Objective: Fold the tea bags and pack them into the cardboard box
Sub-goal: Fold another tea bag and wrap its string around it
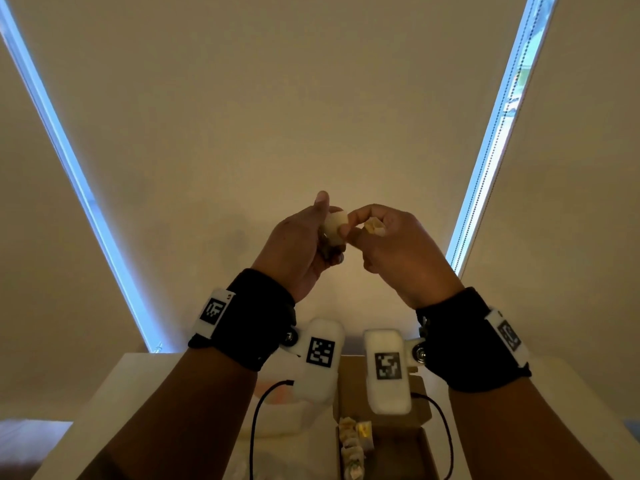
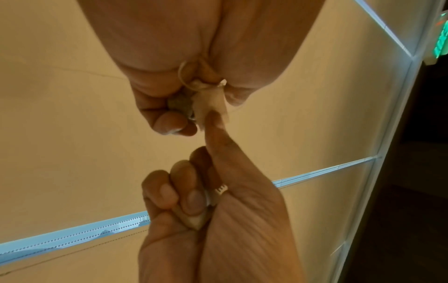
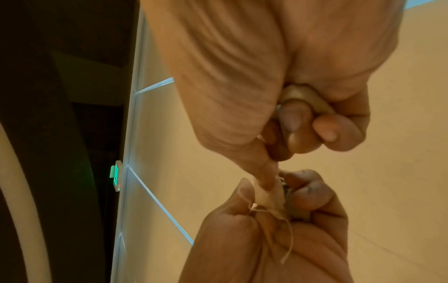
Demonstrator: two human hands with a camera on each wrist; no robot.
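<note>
- One window blind [image 1: 270, 98]: matte beige, flat and smooth, fills the background; bright blue-white strips of daylight run down both its side edges, and a beaded cord [image 1: 498, 140] hangs along the right one.
- One table [image 1: 114, 386]: white top, straight edges, low in the head view below the forearms.
- One cardboard box [image 1: 420, 441]: brown corrugated board, rectangular, lid flap open, standing on the table under the wrists. A single row of folded tea bags [image 1: 351, 448] lies along its left inner wall; exact count not readable, pale paper with crimped edges.
- Two wrist straps [image 1: 256, 317], black fabric, each carrying white plastic blocks with black-and-white square markers; one thin black cable hangs from each.
- Left hand [image 1: 298, 244]: raised well above the box, fingers and thumb curled round one tea bag [image 1: 335, 226], a pale papery pouch, bent over, dark leaf showing through at its lower part. A thin string [image 3: 278, 222] loops off it across the palm.
- Right hand [image 1: 398, 247]: just beside the left, index finger [image 2: 215, 134] extended and pressing the bag's paper. Its other fingers are curled over a small pale piece with a toothed edge [image 2: 219, 189]; cannot tell whether this is a tag or a second bag.
</note>
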